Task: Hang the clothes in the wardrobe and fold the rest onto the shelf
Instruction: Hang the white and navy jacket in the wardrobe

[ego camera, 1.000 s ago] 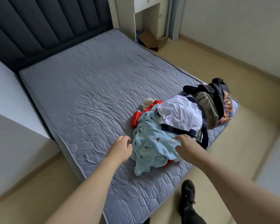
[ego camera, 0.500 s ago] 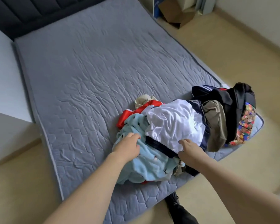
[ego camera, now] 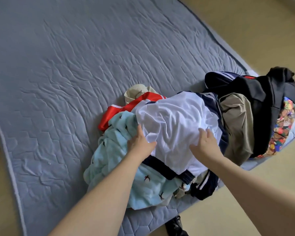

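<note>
On the near right corner of the bed (ego camera: pixel 75 68), a heap of clothes lies on the grey quilted mattress cover. Topmost: a white garment (ego camera: pixel 174 123) with dark navy trim, draped over the middle of the heap. Both hands are on it. Left hand (ego camera: pixel 140 142) lies at its left edge, where the white cloth meets a pale blue garment (ego camera: pixel 119 160) printed with small dark birds; fingers extended, thumb spread onto the white fabric, grip wide, nothing pinched. Right hand (ego camera: pixel 205 142) lies flat on the white garment's right side, fingers straight and slightly splayed, grip wide as well, pressing on the cloth.

Pale blue garment lies under and to the left of the white one, reaching the bed's near edge. Behind it a red garment (ego camera: pixel 124 108) with white piping shows, and just beyond that a cream piece (ego camera: pixel 136 91). Right of the white garment: an olive-khaki garment (ego camera: pixel 237 120), then black clothing (ego camera: pixel 262 89) piled at the corner, with a bright multicoloured print (ego camera: pixel 283 123) at the far right edge.

A dark shoe (ego camera: pixel 174 226) is on the beige floor (ego camera: pixel 262 31) beside the bed's near edge. No wardrobe or shelf in view.
</note>
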`<state>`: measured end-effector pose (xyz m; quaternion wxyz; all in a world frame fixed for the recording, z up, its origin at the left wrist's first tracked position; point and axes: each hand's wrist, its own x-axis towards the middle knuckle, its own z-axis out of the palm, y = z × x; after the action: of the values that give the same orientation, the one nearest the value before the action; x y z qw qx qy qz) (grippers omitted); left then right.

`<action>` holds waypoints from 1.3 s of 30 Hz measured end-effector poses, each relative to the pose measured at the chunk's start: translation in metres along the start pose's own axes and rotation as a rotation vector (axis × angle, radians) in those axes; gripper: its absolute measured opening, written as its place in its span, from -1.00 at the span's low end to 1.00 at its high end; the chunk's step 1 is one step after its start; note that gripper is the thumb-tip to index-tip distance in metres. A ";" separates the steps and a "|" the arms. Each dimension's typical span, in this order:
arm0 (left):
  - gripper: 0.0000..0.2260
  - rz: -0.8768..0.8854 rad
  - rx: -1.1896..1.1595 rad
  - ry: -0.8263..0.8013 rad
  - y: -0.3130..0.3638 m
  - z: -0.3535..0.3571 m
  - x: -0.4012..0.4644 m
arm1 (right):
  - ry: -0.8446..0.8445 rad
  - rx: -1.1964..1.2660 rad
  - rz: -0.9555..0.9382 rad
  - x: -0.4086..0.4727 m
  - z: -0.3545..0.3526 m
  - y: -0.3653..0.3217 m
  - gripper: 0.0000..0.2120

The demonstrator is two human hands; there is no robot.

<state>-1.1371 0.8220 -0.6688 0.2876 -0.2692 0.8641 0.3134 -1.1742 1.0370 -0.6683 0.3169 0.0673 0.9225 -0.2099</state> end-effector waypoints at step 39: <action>-0.81 0.290 0.695 -0.223 -0.013 -0.048 0.015 | -0.039 -0.364 -0.306 0.112 -0.037 -0.041 -0.21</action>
<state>-1.1549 0.7758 -0.6535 0.4063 0.0050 0.9113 0.0666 -1.2941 1.0152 -0.6966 0.3063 -0.1355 0.9382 -0.0871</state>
